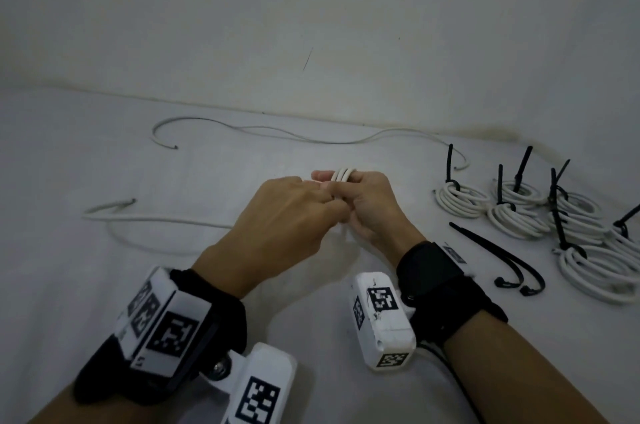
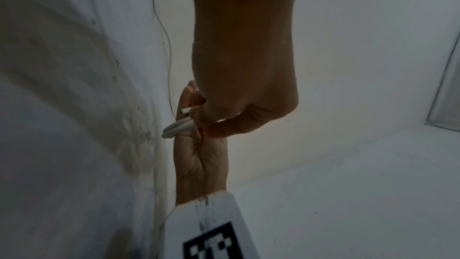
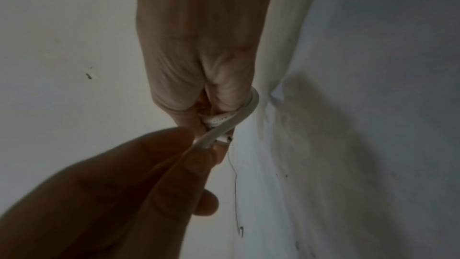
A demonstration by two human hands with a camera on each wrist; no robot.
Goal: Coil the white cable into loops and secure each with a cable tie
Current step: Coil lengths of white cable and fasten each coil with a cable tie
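Near the middle of the surface (image 1: pixel 104 285), both hands meeting over one small coil. Right hand (image 1: pixel 372 212) with fingers curled through the white cable (image 1: pixel 343 175), serving as a form so the loops keep one size. Left hand (image 1: pixel 280 215) pinching the strand just beside those loops, probably to lay the next turn snug and stop it springing open. Loose cable (image 1: pixel 166 221) trailing toward the left edge, free to feed in. Another loose cable (image 1: pixel 277 130) lying along the far edge, probably waiting its turn. Toward the right edge, finished coils (image 1: pixel 519 212), each cinched with a black tie, grouped out of the way. Two spare ties (image 1: pixel 498 252) just beside them, near the right hand, likely for quick pickup once winding ends.
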